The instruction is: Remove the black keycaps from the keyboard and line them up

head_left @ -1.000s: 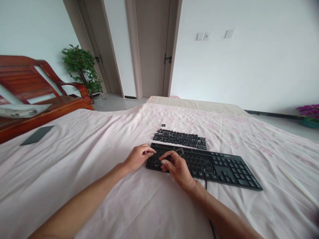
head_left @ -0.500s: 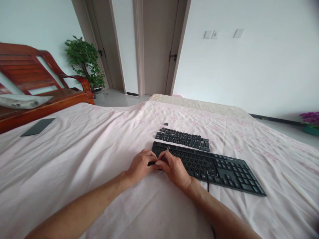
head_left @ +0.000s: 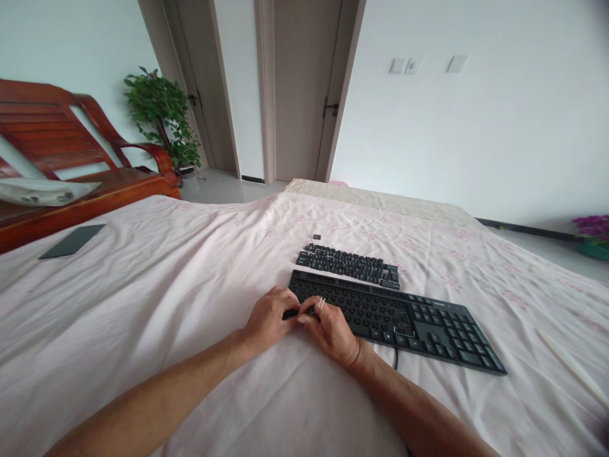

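A black keyboard (head_left: 375,312) lies slanted on the pink-white cloth. Bare key sockets show over much of its main block, while the number pad at its right keeps its keys. My left hand (head_left: 272,320) is closed around the keyboard's front left corner. Close against it, my right hand (head_left: 330,330) pinches a small tool with two thin pale metal prongs (head_left: 322,303) that stick up past the fingers. Its other end is hidden. Behind the keyboard, loose black keycaps (head_left: 349,263) lie in rows, with a single keycap (head_left: 316,237) farther off.
A cable (head_left: 396,358) runs from under the keyboard's front edge. A dark flat rectangle (head_left: 72,242) lies at the cloth's left. A long pale stick-like thing (head_left: 571,365) lies at right. Beyond stand a wooden bench (head_left: 109,168) and a potted plant (head_left: 159,108).
My right hand has dropped slightly toward me and turned, so the prongs sit lower and show less. My left hand stays on the keyboard corner.
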Motion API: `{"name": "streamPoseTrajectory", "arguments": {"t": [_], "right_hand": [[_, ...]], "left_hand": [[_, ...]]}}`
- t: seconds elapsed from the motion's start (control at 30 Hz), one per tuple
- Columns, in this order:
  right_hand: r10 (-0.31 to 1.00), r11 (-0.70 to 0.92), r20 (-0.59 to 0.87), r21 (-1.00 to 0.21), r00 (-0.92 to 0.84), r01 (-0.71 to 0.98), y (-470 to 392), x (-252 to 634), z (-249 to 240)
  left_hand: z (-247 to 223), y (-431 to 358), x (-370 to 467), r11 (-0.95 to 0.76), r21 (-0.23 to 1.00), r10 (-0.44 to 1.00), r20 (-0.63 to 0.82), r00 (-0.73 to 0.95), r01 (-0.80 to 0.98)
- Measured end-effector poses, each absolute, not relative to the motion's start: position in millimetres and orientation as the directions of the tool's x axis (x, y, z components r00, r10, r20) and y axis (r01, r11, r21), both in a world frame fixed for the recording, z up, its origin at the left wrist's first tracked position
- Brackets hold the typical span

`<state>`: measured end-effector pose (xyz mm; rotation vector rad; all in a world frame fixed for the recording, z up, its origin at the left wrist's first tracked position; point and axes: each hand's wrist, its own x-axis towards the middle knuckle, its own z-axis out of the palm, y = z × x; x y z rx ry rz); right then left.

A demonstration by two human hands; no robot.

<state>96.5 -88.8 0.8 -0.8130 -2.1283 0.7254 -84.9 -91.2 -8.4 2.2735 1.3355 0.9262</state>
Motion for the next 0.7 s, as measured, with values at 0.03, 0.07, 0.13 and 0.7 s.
{"name": "streamPoseTrajectory", "arguments": {"t": [0.03,0.07,0.13,0.7], "right_hand": [[0.739,0.633,0.433,-0.709,-0.516,0.312,-90,97,-1],[0.749,0.622,0.434,-0.72,-0.5,0.308,-90,98,-2],[0.768,0.6,0.428,-0.741,-0.477,0.301,-91,99,-5],[0.766,0.594,0.454,-0.771,-0.455,0.231,-94,101,-14]], "left_hand": [[-8,-92,-84,-0.503,0.583,0.864,0.367,0.345,0.638],[-8,-92,-84,-0.509,0.578,0.86,0.373,0.348,0.638],[-8,-93,-84,-0.523,0.555,0.851,0.384,0.358,0.647],[-12,-96,-88,-0.612,0.388,0.776,0.462,0.428,0.689]]}}
